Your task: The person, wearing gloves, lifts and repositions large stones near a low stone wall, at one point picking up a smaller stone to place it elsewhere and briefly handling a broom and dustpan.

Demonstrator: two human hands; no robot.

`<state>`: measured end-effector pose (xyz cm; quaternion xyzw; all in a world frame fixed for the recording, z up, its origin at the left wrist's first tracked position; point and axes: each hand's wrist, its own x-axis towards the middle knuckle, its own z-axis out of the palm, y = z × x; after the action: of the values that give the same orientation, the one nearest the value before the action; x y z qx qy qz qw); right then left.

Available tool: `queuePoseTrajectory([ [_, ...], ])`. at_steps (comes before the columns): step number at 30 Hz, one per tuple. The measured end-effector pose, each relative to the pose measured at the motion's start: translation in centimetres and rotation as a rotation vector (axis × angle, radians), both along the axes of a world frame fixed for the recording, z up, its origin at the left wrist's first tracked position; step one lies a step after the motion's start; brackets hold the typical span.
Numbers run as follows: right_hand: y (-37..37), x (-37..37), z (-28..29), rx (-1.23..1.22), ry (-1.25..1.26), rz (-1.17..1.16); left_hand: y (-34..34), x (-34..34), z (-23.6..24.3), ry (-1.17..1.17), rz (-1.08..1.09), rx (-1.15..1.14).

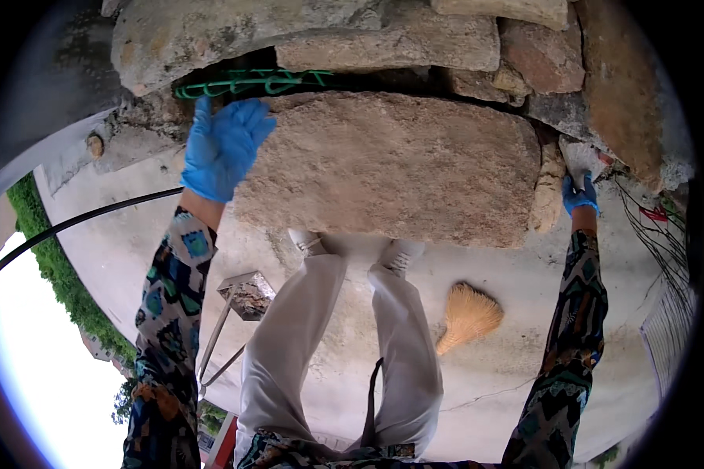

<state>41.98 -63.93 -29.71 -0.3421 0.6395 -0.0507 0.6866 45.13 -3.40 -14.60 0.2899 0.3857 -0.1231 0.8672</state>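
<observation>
Gloved fingers are standing open on the left hand (227, 148), upper left, just below a green openwork strip (235, 83); the right hand's (580, 195) are gripping a pale block (580, 158) at right — a broad stone slab (391, 168) is lying between, upper centre.

So there's a little straw brush (471, 314) fanned out on the concrete floor (516, 336), on the body side of the right hand (580, 195) and a fair way in toward the middle. Nearer the left hand (224, 148), also bodyward, is a long-handled dustpan (248, 297) with some debris (252, 298) in it. A black cable (78, 221) runs from the far left right up to the left wrist, with a green hedge (51, 262) beyond. Just outside the right hand: a tangle of thin dark strands (651, 242) plus something red (654, 213), can't tell what.
</observation>
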Motion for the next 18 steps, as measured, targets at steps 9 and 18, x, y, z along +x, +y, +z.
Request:
queuePoseTrajectory([
  [9,2.9,-0.7,0.2,0.076,-0.143,0.007,2.0,5.2,0.5,-0.135,-0.098,-0.397],
  [18,6.9,-3.1,5.2,-0.187,-0.288,-0.003,0.0,4.8,-0.1,-0.140,0.083,-0.131],
])
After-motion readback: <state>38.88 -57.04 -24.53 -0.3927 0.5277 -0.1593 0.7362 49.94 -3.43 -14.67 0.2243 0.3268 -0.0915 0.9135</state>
